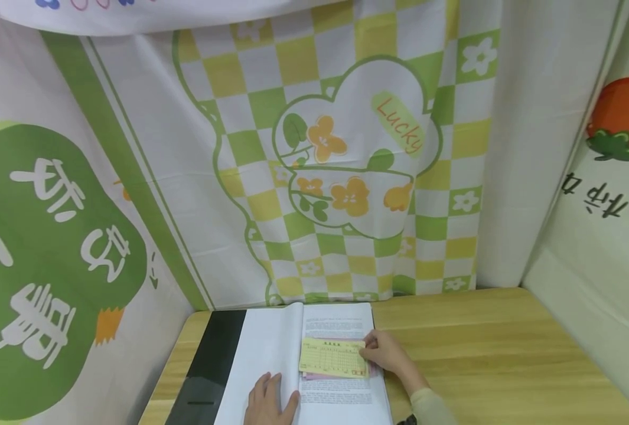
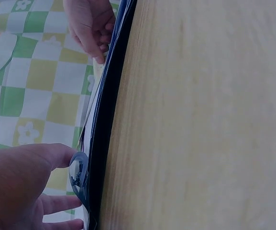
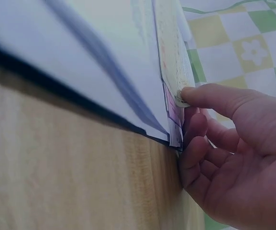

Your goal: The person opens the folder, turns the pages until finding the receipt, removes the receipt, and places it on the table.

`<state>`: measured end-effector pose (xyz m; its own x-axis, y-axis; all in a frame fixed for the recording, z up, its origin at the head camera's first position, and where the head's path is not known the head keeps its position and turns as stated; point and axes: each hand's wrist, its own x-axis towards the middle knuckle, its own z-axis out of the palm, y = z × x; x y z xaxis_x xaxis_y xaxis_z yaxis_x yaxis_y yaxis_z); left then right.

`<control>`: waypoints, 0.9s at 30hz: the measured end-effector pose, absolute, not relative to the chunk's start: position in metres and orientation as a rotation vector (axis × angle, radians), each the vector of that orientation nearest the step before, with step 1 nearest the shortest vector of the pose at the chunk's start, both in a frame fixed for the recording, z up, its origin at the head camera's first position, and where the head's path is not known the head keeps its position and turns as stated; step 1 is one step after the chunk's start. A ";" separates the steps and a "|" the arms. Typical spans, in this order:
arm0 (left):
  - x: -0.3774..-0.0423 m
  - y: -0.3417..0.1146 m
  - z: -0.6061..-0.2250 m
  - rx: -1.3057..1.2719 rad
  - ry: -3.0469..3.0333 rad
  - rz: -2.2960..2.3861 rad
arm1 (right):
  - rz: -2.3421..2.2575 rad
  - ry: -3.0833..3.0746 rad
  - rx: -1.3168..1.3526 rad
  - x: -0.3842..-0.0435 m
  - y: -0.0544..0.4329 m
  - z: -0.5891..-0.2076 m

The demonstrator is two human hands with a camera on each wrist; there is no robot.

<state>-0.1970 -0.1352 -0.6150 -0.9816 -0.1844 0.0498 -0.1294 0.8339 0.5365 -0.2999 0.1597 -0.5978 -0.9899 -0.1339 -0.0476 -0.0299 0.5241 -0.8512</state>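
Note:
An open black folder (image 1: 206,360) holds white sheets, with a blank page on the left and a printed page (image 1: 341,398) on the right. Across the printed page lies a yellow form slip (image 1: 329,358), and a pink slip (image 1: 310,375) shows from under it. My right hand (image 1: 388,352) pinches the yellow slip's right edge between thumb and fingers; the right wrist view shows the thumb on top and the other fingers curled below. With fingers spread, my left hand (image 1: 269,401) rests on the blank page (image 1: 258,342) near the fold.
The folder lies on a wood-grain table (image 1: 473,348) whose surface extends to the right. A checked green and yellow curtain (image 1: 346,177) hangs behind the table. Printed cloth walls stand at the left (image 1: 38,236) and right (image 1: 601,236).

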 end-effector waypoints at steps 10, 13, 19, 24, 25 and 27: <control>-0.198 -0.135 -0.617 0.255 -2.921 -0.846 | -1.499 2.655 -0.153 -0.298 0.162 -0.600; -0.197 -0.135 -0.617 0.254 -2.923 -0.836 | -1.516 2.670 -0.175 -0.298 0.162 -0.602; -0.196 -0.134 -0.614 0.260 -2.921 -0.821 | -1.560 2.698 -0.207 -0.296 0.161 -0.602; -0.195 -0.134 -0.612 0.259 -2.923 -0.823 | -1.576 2.696 -0.211 -0.297 0.161 -0.602; -0.196 -0.134 -0.613 0.257 -2.922 -0.822 | -1.580 2.694 -0.210 -0.297 0.161 -0.602; -0.196 -0.134 -0.613 0.254 -2.919 -0.823 | -1.600 2.675 -0.199 -0.297 0.163 -0.602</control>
